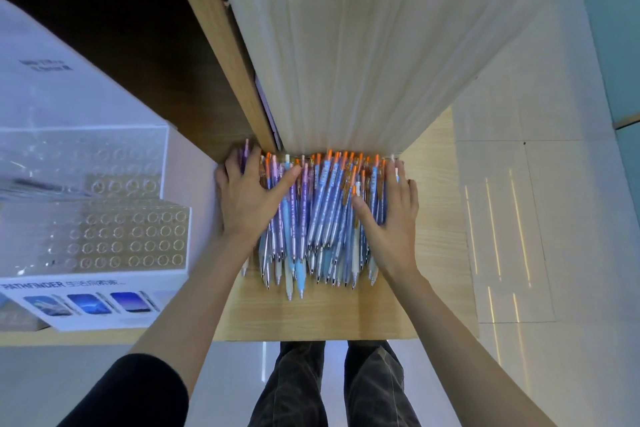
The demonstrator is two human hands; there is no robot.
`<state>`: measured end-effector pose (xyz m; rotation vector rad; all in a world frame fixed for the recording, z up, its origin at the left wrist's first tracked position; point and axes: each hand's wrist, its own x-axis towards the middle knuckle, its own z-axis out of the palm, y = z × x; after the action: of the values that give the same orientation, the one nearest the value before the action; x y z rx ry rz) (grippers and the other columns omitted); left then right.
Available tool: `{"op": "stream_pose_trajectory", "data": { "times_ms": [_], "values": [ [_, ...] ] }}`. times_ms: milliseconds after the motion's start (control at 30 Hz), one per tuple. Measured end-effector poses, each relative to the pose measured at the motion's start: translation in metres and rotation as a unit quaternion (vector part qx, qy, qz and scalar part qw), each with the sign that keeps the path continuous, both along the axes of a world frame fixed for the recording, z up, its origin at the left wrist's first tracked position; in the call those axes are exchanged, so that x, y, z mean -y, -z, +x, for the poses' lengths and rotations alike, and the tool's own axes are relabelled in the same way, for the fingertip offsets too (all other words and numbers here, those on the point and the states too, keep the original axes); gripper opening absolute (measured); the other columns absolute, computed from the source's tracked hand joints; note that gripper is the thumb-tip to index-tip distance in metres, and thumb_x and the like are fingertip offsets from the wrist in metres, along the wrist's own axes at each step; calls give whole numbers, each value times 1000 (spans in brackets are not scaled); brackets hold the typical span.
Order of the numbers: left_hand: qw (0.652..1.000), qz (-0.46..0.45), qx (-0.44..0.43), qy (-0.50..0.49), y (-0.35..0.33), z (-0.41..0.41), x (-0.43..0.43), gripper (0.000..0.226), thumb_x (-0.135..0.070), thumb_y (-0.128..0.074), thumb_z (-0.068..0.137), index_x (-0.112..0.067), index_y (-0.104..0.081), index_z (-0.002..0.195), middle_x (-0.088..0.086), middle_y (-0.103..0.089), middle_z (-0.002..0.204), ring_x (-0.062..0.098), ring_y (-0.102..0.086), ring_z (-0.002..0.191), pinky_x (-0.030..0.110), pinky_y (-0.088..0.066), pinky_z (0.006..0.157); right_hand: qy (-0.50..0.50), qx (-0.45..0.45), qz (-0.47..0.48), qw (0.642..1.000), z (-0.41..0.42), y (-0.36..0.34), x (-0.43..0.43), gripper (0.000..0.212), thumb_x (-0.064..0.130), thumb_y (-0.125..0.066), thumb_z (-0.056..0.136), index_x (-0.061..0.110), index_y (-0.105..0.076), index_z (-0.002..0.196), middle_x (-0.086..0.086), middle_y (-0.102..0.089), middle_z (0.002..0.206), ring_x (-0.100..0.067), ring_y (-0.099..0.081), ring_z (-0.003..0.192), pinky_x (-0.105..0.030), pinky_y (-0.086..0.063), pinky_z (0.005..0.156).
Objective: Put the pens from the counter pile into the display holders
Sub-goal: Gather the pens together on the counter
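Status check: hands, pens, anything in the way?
Both open: left hand and right hand pressed flat on pen pile. Pile on counter, against wooden block. Clear holders to its left, path unobstructed.

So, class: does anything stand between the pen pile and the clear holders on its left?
Nothing visible does. The left hand and right hand rest on the pens; only bare surface separates them from the holders.

We saw a light wooden counter set against a tall, pale wood-grain panel, with a dark brown recess to its left. To the right lay glossy pale floor tiles streaked with thin reflected lights, beside a teal wall.
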<state>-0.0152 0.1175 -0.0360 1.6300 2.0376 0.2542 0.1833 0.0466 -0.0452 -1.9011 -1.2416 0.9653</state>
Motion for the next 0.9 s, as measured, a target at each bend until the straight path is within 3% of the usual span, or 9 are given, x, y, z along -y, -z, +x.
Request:
{"op": "stream_pose_trajectory", "data": {
  "times_ms": [167, 333, 433, 567, 667, 800, 900],
  "values": [
    [1000, -10, 20, -10, 2, 3, 1, 104, -85, -38, 63, -23, -30, 147, 10, -19, 154, 36, -12, 140, 49, -17, 114, 17, -10, 0, 1000, -6, -5, 0, 74, 70, -52, 80, 63, -7, 139, 35, -6, 150, -3, 6, 145, -34, -7, 113],
    [995, -2, 75, -69, 0, 7, 23, 95, -77, -46, 71, -27, -24, 149, 13, -25, 152, 33, -19, 138, 44, -17, 113, -16, -6, 14, 1000, -28, -7, 10, 70, 64, -49, 86, 63, -4, 139, 17, -14, 158, -7, -8, 146, -46, -18, 119],
    [988, -5, 130, -83, -4, 5, 31, 100, -79, -45, 66, -30, -19, 150, 8, -21, 155, 28, -17, 141, 44, -18, 113, -21, -19, 8, 1000, -40, -7, 10, 70, 64, -49, 86, 62, -3, 139, 15, -14, 159, -9, -7, 147, -42, -15, 119],
    [975, 41, 199, -86, -8, -2, 34, 96, -74, -48, 72, -30, -15, 151, 5, -14, 157, 19, -16, 144, 29, -17, 109, -61, 33, 0, 998, -57, -4, 4, 74, 68, -40, 87, 47, -4, 148, 16, -4, 160, -11, 3, 148, -29, 0, 118],
    [979, 67, 177, -79, -13, -3, 37, 93, -69, -48, 77, -27, -14, 152, 5, -9, 159, 18, -12, 146, 26, -15, 110, -79, 58, -17, 995, -57, -2, 2, 74, 72, -32, 85, 46, 0, 148, 16, 1, 160, -13, 9, 147, -29, 4, 118],
    [990, 112, 85, -20, -23, 0, 43, 91, -71, -40, 80, -21, -16, 152, 9, -11, 160, 23, -7, 147, 35, -13, 114, -83, 36, -19, 996, -48, -1, 6, 69, 76, -28, 84, 60, 11, 139, 19, 14, 158, -9, 21, 144, -28, 9, 113],
    [995, 82, 42, 31, -22, -3, 51, 96, -77, -35, 75, -24, -15, 152, 8, -3, 161, 24, -1, 148, 41, -12, 116, -55, 16, -13, 998, -44, 2, 9, 71, 76, -30, 84, 58, 10, 141, 21, 18, 156, -7, 23, 143, -28, 10, 112]
  ]
}}
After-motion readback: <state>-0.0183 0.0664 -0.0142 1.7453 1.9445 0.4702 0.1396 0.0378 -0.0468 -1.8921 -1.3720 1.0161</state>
